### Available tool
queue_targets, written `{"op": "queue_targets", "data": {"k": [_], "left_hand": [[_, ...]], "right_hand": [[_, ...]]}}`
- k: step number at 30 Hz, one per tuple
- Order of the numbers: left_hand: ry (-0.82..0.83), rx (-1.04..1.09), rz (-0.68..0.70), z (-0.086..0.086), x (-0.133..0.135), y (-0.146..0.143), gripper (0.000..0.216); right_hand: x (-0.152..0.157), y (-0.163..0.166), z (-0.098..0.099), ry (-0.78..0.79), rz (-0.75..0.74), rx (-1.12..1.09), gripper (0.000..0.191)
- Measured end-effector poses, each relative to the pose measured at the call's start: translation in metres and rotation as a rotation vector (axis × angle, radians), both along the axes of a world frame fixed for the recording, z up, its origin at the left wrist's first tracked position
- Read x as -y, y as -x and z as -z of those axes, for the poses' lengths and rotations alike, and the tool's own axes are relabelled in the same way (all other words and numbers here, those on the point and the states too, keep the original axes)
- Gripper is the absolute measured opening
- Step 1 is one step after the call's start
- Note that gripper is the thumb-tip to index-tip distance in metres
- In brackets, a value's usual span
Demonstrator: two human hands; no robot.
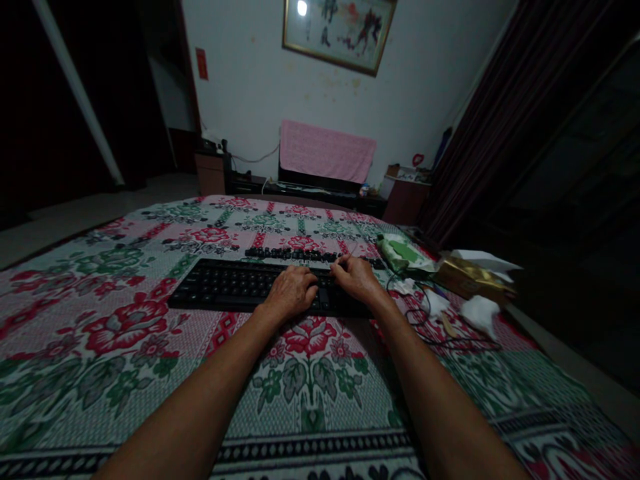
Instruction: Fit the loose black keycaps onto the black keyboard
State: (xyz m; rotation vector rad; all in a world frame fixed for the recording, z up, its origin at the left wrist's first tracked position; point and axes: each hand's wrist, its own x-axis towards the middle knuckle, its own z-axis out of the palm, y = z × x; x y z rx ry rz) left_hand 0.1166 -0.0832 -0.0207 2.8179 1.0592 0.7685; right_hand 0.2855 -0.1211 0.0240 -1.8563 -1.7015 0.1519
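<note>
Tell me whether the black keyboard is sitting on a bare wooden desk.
No, the black keyboard lies on a red-and-green floral cloth that spreads out on every side of it.

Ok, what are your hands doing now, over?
Left hand resting on black keyboard. Right hand at its far edge, fingers bunched. Loose cable and green packet lie right of the keyboard.

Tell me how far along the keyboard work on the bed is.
Looks done: a row of dark pieces, probably keycaps, lies lined up behind the black keyboard. In hand: the left hand rests on the keyboard's right part; the right hand pinches at its back edge, at what is too dim to tell. Left: the keys on the keyboard's left part sit in place.
</note>
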Motion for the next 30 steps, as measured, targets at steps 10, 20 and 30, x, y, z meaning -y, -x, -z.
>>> {"op": "queue_targets", "data": {"k": [10, 20, 30], "left_hand": [[0.001, -0.001, 0.006, -0.0004, 0.0010, 0.0005, 0.027], [0.011, 0.003, 0.002, -0.0002, 0.0006, 0.0003, 0.027], [-0.015, 0.004, 0.009, -0.0003, 0.0009, 0.0004, 0.027]], "right_hand": [[0.0035, 0.0046, 0.0001, 0.035, -0.050, 0.138, 0.023], [-0.0005, -0.0002, -0.0013, 0.105, 0.035, 0.104, 0.022], [-0.0013, -0.0003, 0.0003, 0.086, 0.064, 0.065, 0.019]]}}
